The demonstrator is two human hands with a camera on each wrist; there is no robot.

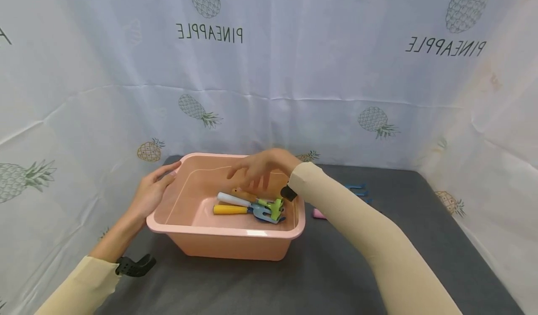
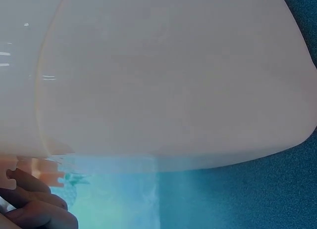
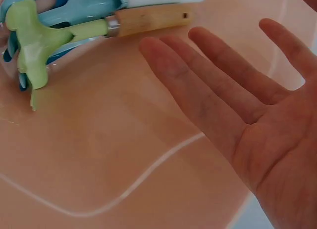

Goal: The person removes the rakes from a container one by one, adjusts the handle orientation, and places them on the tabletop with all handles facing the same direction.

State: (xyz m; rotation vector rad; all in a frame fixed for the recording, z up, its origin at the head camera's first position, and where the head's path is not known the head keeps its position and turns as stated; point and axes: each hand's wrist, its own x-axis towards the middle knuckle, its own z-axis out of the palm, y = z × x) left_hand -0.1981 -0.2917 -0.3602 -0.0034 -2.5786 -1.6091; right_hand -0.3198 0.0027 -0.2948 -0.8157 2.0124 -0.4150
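A pink plastic basin (image 1: 233,231) stands on the dark table. My left hand (image 1: 150,194) grips its rim at the left side, the fingers showing beneath the rim in the left wrist view. Over the inside of the basin hangs my right hand (image 1: 254,168), fingers spread and holding nothing. Small garden tools lie together on the basin's floor: a hand fork with a white handle (image 1: 233,199), a tool with a yellow handle (image 1: 230,210), and a green-headed tool with a wooden handle (image 3: 153,20). In the right wrist view the fingertips are close to that wooden handle.
To the right of the basin, partly hidden by my right forearm, a pink handle (image 1: 319,214) and blue tines (image 1: 356,194) lie on the dark tabletop (image 1: 403,212). A white curtain (image 1: 302,67) printed with pineapples encloses the back and sides.
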